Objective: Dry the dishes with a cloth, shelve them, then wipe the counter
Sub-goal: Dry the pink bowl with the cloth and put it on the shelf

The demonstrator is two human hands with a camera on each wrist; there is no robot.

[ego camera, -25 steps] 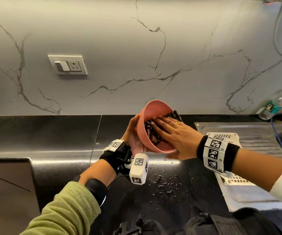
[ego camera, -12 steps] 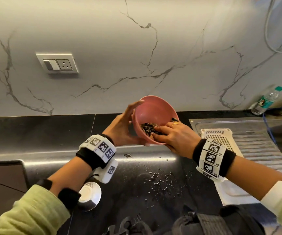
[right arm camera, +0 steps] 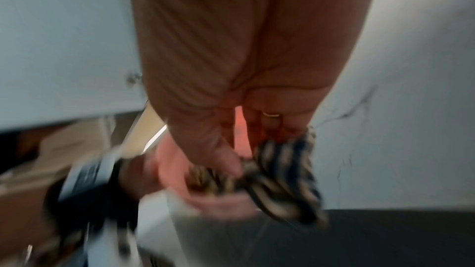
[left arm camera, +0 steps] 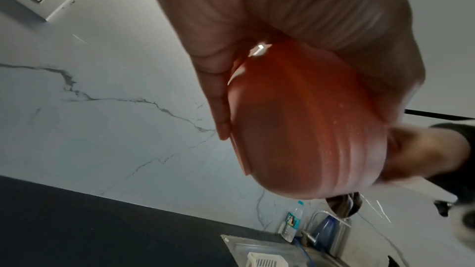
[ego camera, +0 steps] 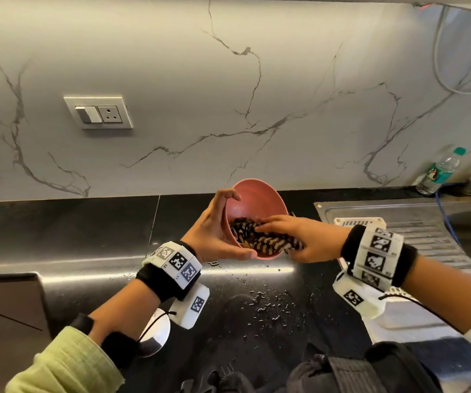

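A pink bowl (ego camera: 254, 202) is held up over the black counter (ego camera: 92, 239), its mouth turned toward me. My left hand (ego camera: 217, 231) grips its left rim, thumb underneath and fingers over the top edge; the left wrist view has the bowl's outside (left arm camera: 303, 129) against my palm. My right hand (ego camera: 299, 236) pinches a dark striped cloth (ego camera: 259, 236) and presses it into the bowl's lower inside. The blurred right wrist view has the same cloth (right arm camera: 280, 176) bunched under my fingers.
Water drops (ego camera: 271, 304) lie on the counter below the bowl. A white perforated tray (ego camera: 362, 222) sits on the steel drainboard (ego camera: 438, 236) at the right, with a water bottle (ego camera: 438, 171) behind. A white saucer (ego camera: 154, 336) lies under my left forearm. A wall socket (ego camera: 98, 112) is at upper left.
The bowl's mouth has turned to face me more. My right hand has slid with the cloth from the bowl's middle to its lower rim. My left wrist has moved left.
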